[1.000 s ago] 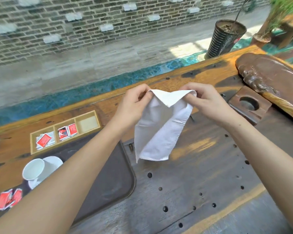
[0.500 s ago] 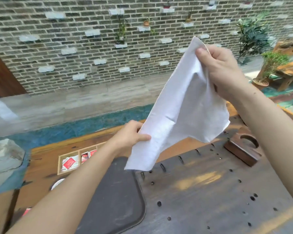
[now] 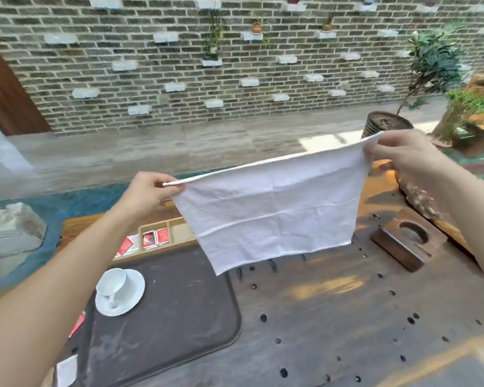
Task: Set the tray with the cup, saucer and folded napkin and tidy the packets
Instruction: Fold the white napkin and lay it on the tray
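A: What are the fingers doing on the napkin (image 3: 271, 208)?

B: The left hand (image 3: 148, 192) is pinching the napkin's top left corner between thumb and forefinger, the other fingers curled in. The right hand (image 3: 400, 155) is nipping the top right corner the same way, a little higher and farther off. Between them the top hem is pulling taut.

A: So where is the cloth hanging?

B: It is hanging in the air above the far part of the table (image 3: 347, 317), just right of the tray (image 3: 165, 317), touching nothing below. Two faint creases are running across it.

A: How is it going to handle?

B: I am judging it light and quite limp: the lower edge is drooping slack and the bottom corner is sagging toward the tray. It will not hold a shape unless it is laid flat. The corners are the sensible hold, since gripping the middle would bunch it. Not fragile, not slippery.

A: And the rest of the setting?

B: The cup (image 3: 112, 282) is lying tipped on its side on the saucer (image 3: 126, 297), at the near left of the tray. Red packets (image 3: 154, 237) are sitting in the wooden box (image 3: 179, 233) on the tray's far side, and another red packet (image 3: 77, 324) is peeking out beside the left forearm.

A: Any caution?

B: I would lower the cloth clear of the cup, which looks breakable.
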